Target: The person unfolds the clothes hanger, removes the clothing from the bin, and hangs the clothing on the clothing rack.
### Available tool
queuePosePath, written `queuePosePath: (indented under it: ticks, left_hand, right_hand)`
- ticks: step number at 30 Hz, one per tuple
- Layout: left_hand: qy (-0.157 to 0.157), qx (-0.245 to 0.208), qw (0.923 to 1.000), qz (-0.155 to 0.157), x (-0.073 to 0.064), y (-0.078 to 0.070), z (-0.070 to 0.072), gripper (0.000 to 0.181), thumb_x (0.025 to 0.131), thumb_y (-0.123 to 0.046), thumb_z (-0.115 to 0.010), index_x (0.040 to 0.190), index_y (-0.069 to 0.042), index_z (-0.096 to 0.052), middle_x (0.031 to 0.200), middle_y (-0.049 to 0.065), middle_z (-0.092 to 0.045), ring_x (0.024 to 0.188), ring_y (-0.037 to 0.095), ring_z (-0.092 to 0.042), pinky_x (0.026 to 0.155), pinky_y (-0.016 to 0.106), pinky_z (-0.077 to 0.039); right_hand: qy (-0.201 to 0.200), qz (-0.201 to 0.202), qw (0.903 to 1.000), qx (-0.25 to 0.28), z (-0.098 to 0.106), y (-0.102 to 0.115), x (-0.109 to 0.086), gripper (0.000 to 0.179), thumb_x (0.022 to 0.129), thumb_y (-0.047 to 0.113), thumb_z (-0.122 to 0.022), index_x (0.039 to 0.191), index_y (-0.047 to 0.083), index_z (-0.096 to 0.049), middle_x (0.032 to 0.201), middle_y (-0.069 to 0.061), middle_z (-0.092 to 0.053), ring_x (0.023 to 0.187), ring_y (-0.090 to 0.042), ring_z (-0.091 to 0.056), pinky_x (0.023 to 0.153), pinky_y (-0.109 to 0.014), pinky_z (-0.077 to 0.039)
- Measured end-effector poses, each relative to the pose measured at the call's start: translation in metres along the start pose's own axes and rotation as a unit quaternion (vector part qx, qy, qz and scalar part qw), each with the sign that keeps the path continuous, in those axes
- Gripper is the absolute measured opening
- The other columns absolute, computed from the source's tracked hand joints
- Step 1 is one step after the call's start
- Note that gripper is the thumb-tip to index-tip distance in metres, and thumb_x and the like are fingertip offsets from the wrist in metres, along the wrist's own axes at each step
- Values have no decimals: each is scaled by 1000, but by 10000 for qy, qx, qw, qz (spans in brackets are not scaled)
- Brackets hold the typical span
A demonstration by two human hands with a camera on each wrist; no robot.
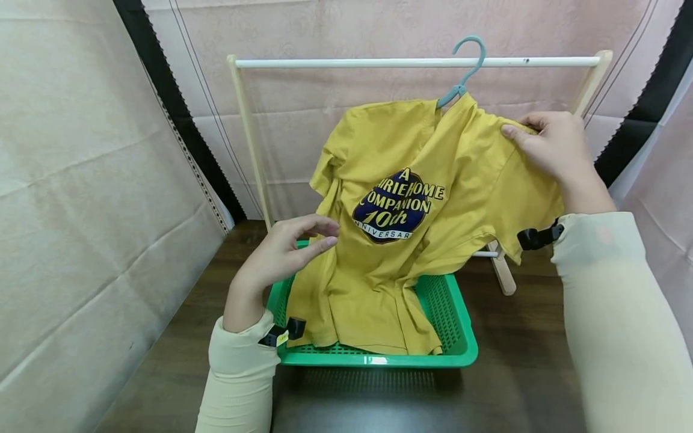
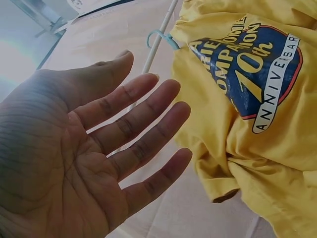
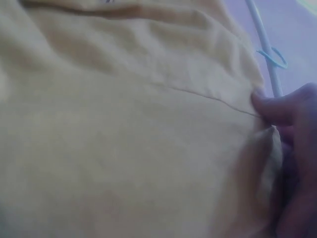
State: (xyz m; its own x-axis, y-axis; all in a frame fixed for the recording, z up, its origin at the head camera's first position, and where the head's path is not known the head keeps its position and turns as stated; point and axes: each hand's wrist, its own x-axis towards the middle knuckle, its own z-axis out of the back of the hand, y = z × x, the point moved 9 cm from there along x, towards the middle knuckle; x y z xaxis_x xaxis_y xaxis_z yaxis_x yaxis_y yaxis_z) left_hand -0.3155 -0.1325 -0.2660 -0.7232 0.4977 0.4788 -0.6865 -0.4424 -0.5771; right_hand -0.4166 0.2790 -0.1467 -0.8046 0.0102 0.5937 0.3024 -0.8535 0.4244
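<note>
A yellow T-shirt (image 1: 379, 282) with a dark blue printed badge hangs on a light blue hanger (image 1: 453, 93), whose hook meets the white rail. My right hand (image 1: 557, 144) pinches the shirt at its right shoulder, near the sleeve seam; the right wrist view shows the thumb on the cloth (image 3: 148, 148). My left hand (image 1: 289, 243) is off to the shirt's left, fingers extended and holding nothing. The left wrist view shows its palm (image 2: 74, 173) apart from the cloth. Most of the hanger is hidden inside the shirt, whose hem hangs into a green basket (image 1: 373, 361).
The rack's white rail (image 1: 346, 62) runs between two cream side posts (image 1: 249, 138). One rack foot (image 1: 503, 273) stands behind the basket on the dark wooden table (image 1: 514, 373). Pale cloth panels (image 1: 97, 180) enclose the back and sides.
</note>
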Motion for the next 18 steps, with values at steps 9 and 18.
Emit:
queuePosePath:
  ticks: [9, 18]
  left_hand:
    - [-32, 93, 9999, 26, -2, -2, 3, 21, 100, -32, -65, 119, -24, -70, 117, -10, -69, 113, 13, -61, 90, 42, -53]
    - [-16, 124, 9999, 112, -2, -1, 4, 24, 100, -34, -64, 121, -24, -70, 119, -11, -68, 115, 15, -61, 90, 45, -52]
  right_hand:
    - [385, 86, 9989, -266, -9, -5, -3, 46, 99, 43, -61, 109, 1, -74, 103, -24, -70, 88, -30, -53, 68, -34, -36]
    - [270, 239, 9986, -378, -11, -1, -10, 46, 100, 43, -59, 113, 1, -73, 107, -24, -71, 92, -35, -58, 73, -39, -38]
